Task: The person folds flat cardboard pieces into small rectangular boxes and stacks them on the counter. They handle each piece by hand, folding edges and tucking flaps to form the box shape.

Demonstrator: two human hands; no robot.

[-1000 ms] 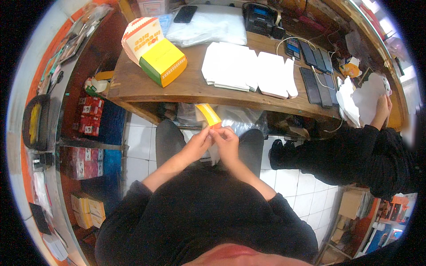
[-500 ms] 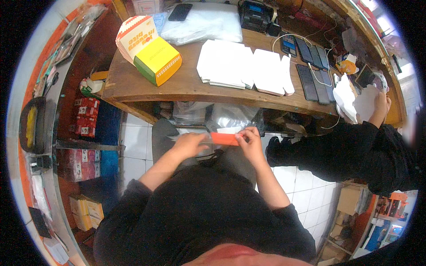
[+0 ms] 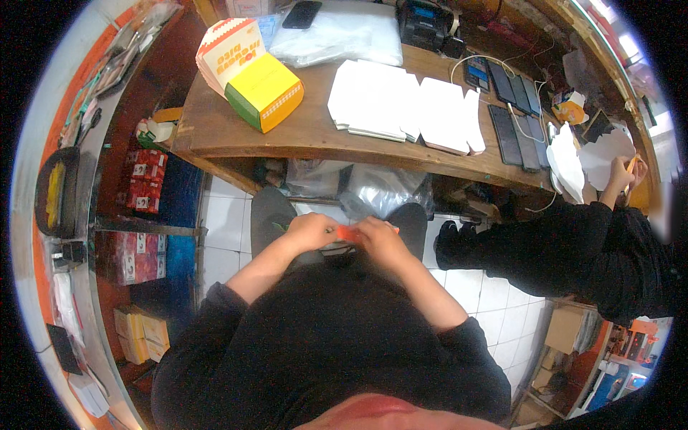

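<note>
Over my lap, both hands meet at a small orange-red card piece (image 3: 349, 234), mostly covered by my fingers. My right hand (image 3: 383, 240) is closed over its right part, with the back of the hand turned up. At its left end, the fingers of my left hand (image 3: 310, 232) are curled in and pinch the edge. Beyond them on the wooden desk stand a yellow, green and orange carton (image 3: 264, 89) with its lid raised and a stack of flat white card cut-outs (image 3: 373, 100).
Several phones (image 3: 512, 132) with white cables lie right on the desk (image 3: 236, 140). A co-worker's hand (image 3: 622, 173) beside white paper holds a thin orange stick; their dark-clad leg (image 3: 516, 240) stretches toward me. Plastic bags (image 3: 387, 190) sit under the desk. Shelves with red boxes (image 3: 143, 179) stand left.
My left hand has come in to the card piece. My right hand has turned over it and moved left, covering more of it. The whole view has shifted slightly.
</note>
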